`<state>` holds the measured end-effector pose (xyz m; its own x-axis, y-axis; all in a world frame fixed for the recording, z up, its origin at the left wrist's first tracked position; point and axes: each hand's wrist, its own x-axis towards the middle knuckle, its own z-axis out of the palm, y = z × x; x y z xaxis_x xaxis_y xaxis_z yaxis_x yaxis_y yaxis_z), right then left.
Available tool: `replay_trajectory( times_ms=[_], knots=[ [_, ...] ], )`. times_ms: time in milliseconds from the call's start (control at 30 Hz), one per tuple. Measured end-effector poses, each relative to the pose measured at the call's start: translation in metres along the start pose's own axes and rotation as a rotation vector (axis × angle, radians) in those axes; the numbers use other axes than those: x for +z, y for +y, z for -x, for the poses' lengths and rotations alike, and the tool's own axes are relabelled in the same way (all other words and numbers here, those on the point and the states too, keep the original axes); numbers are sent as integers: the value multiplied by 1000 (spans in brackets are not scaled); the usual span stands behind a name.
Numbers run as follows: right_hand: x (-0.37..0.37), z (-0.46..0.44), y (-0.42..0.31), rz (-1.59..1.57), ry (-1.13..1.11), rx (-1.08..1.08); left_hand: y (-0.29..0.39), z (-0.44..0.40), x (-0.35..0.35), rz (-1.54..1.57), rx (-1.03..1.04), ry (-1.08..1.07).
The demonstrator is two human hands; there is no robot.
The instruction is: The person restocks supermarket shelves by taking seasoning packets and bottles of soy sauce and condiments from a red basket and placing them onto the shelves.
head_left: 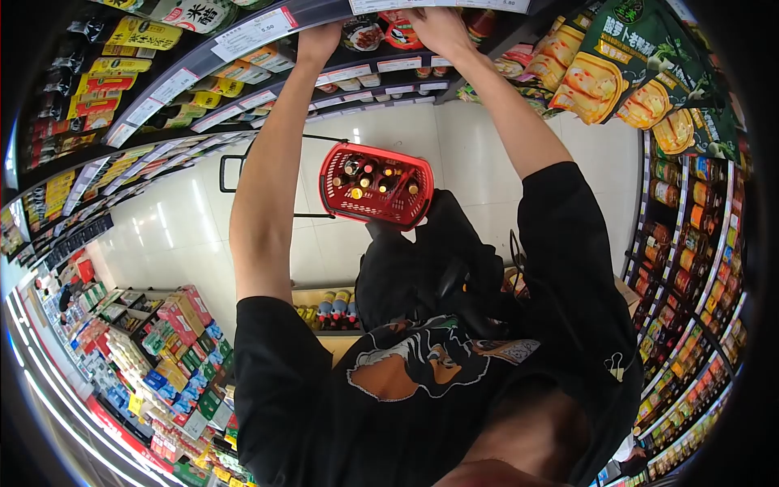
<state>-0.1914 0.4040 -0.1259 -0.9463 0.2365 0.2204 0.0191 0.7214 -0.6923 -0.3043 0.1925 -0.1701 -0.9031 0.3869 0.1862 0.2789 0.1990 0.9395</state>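
Both my arms stretch up to a supermarket shelf at the top of the view. My left hand (pixel 320 40) reaches in beside a packet with a picture of a dish (pixel 363 34); the shelf edge hides its fingers. To its right, my right hand (pixel 442 31) is by a red packet with Chinese lettering (pixel 400 32). Its fingertips go out of sight behind the price strip (pixel 442 6), so what either hand holds does not show. Below stands a red shopping basket (pixel 328 180) with several dark bottles (pixel 367 170) in it.
Shelves of bottles and yellow-labelled packs (pixel 105 81) line the left. Large green packets (pixel 617 65) hang at the upper right, above shelves of jars (pixel 694 235). Stacked boxed goods (pixel 174 357) stand at the lower left. The basket rests near my legs on the tiled floor (pixel 178 219).
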Motion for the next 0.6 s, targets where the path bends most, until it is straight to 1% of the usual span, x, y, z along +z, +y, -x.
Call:
replay_trajectory(
  times_ms=[33, 67, 133, 333, 400, 433, 500, 567, 600],
  knots=[
    [-2, 1, -2, -26, -49, 56, -1, 0, 0, -4, 5, -6],
    [-3, 2, -5, -27, -50, 57, -3, 1, -1, -9, 9, -11],
    [-4, 3, -5, -5, -45, -2, -5, -1, -2, -17, 21, -16],
    [5, -1, 2, 1, -14, -8, -15, -5, -11, -48, 53, -34],
    [4, -2, 0, -6, -39, 18, -11, -6, -12, 36, -46, -107],
    [3, -2, -2, -13, -65, 47, -6, -5, -12, 34, -47, -106],
    [6, -2, -4, 14, -41, 29, 0, 0, -11, 103, -191, -142],
    [7, -2, -4, 44, -14, 5, 4, 3, -11, 74, -167, -165],
    [0, 1, -11, 12, -30, 50, 3, 3, -12, 45, -141, -187]
  ],
)
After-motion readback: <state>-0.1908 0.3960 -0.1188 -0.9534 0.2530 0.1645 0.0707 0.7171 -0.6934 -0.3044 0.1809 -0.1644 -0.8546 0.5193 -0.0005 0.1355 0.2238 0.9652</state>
